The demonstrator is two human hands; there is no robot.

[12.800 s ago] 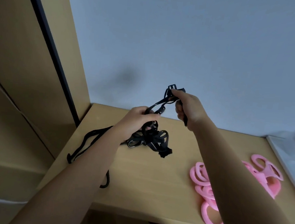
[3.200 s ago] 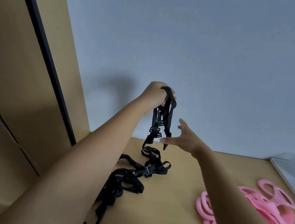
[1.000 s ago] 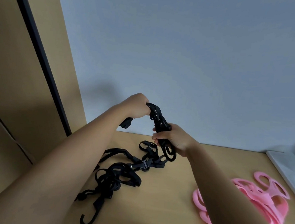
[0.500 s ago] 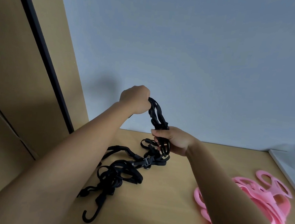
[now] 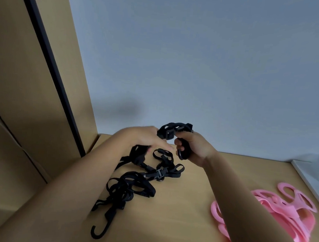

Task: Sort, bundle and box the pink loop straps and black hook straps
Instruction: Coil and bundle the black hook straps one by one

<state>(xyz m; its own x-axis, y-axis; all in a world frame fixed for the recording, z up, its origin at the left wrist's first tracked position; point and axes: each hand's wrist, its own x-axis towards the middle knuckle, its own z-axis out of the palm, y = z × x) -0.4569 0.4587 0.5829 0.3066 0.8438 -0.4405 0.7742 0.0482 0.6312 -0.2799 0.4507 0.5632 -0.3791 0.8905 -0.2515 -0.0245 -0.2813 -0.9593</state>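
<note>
Your right hand [image 5: 191,148] grips a folded bunch of the black straps [image 5: 146,175], the rest tangled on the tabletop [image 5: 185,215], your left hand [image 5: 143,138] loose-fingered beside it; they look limp and snag-prone, so hold the webbing, clear of the hook [image 5: 98,231].

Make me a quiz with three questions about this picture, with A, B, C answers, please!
1. Where are the pink loop straps? A on the table, right of the black hook straps; B in a box; C on the wall.
2. What colour is the hook nearest the camera? A pink; B white; C black.
3. What is the right hand doing? A lying flat; B gripping a folded black strap; C holding a pink strap.
Answers: 1 A, they lie on the table's right side; 2 C, it is as dark as its strap; 3 B, its fingers curl round the strap.
</note>
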